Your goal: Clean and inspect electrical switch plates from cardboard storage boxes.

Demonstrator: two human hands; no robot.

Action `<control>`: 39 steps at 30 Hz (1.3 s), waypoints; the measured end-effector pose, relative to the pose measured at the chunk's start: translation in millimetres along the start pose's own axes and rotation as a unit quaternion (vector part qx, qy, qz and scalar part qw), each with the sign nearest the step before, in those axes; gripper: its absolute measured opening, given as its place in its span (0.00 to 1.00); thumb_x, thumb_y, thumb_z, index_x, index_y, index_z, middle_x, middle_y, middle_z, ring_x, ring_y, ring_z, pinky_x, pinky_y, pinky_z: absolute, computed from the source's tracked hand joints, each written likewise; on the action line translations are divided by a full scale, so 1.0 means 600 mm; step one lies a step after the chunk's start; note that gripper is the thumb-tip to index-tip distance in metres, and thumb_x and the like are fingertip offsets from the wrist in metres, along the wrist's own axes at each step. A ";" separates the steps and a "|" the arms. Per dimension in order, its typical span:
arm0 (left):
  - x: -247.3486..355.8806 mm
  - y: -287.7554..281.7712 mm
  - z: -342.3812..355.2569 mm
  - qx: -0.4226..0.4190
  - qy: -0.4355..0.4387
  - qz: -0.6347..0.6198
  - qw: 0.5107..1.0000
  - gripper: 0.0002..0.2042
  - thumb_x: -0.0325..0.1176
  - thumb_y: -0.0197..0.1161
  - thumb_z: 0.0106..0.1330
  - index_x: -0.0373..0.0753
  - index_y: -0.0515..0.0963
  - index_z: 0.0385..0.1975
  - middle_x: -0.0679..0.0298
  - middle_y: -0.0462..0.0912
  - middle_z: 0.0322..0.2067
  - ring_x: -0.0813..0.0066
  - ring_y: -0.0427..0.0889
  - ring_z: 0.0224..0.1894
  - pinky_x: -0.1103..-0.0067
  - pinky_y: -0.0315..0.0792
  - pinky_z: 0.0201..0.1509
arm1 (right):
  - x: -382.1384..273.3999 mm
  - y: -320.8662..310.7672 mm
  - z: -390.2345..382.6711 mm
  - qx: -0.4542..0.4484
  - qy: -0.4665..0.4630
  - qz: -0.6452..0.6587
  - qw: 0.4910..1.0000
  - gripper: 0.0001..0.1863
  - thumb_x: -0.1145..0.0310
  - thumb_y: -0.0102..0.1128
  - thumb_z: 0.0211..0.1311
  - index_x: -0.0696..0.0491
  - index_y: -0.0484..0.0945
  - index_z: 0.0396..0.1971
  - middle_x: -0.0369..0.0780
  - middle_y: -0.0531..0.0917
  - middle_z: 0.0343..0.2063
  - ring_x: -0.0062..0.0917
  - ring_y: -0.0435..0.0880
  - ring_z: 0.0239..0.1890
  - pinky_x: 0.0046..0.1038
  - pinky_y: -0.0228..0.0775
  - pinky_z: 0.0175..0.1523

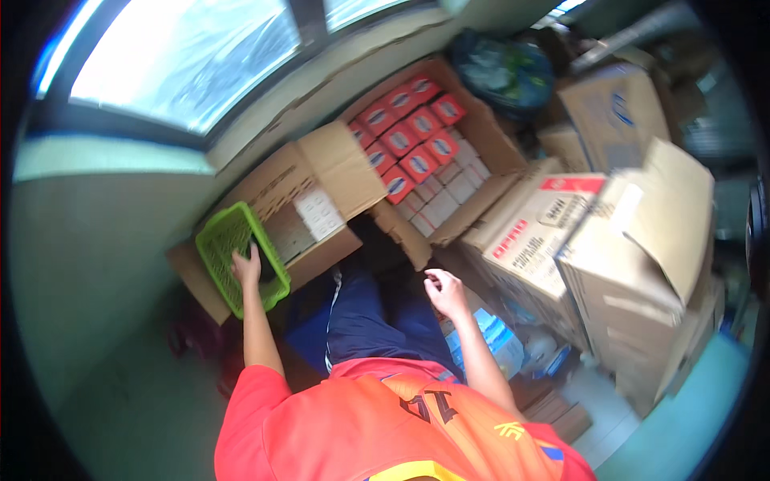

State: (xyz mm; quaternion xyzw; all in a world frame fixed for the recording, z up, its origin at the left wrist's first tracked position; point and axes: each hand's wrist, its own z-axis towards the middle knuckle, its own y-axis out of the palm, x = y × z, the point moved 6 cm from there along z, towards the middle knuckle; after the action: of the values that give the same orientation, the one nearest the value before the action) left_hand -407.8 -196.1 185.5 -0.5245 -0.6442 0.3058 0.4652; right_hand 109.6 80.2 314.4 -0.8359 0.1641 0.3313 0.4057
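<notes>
The left hand [246, 268] was inside the green basket [224, 232], seemingly mid-handling, its grip impossible to read; the right hand [447, 293] hovered empty, fingers loosely curled! The basket sat at the open carton's [325, 259] left end, wall [104, 224] nearby: moving it called for clearing the carton's edge, with freer space rightward

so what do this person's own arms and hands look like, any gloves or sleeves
The left hand and right hand show no gloves, and I can see no watch or bracelet at either wrist. The forearms are uncovered below short sleeves. These belong to a red-orange shirt, with a bit of blue trim toward the right arm.
</notes>
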 end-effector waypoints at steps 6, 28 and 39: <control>0.005 0.031 0.013 -0.018 0.048 0.023 0.998 0.25 0.39 0.75 0.60 0.31 0.80 0.54 0.42 0.85 0.53 0.43 0.83 0.57 0.60 0.75 0.63 | -0.025 -0.062 -0.076 0.055 -0.039 -0.025 0.997 0.14 0.64 0.65 0.65 0.54 0.84 0.47 0.47 0.88 0.42 0.41 0.89 0.46 0.40 0.82 0.53; 0.606 -0.181 -0.744 -0.412 0.673 -0.185 0.585 0.20 0.15 0.62 0.58 0.31 0.81 0.52 0.58 0.84 0.45 0.70 0.84 0.48 0.75 0.76 0.51 | -0.196 -0.169 -0.213 0.138 -0.082 0.639 0.752 0.37 0.46 0.60 0.75 0.47 0.61 0.75 0.45 0.68 0.69 0.27 0.76 0.64 0.31 0.76 0.60; 0.798 -0.415 -1.020 -0.427 0.860 -0.203 0.194 0.11 0.29 0.68 0.60 0.37 0.86 0.43 0.59 0.85 0.36 0.58 0.84 0.41 0.65 0.73 0.48 | -0.208 -0.213 -0.374 0.283 -0.095 0.841 0.451 0.17 0.54 0.55 0.77 0.48 0.76 0.56 0.41 0.84 0.42 0.33 0.87 0.33 0.33 0.81 0.24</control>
State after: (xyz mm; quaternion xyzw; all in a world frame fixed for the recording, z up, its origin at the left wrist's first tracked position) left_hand 49.8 140.9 771.1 -0.4325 0.0376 -0.7607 0.4826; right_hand 182.9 -16.7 574.4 -0.0930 0.8324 0.5235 0.1561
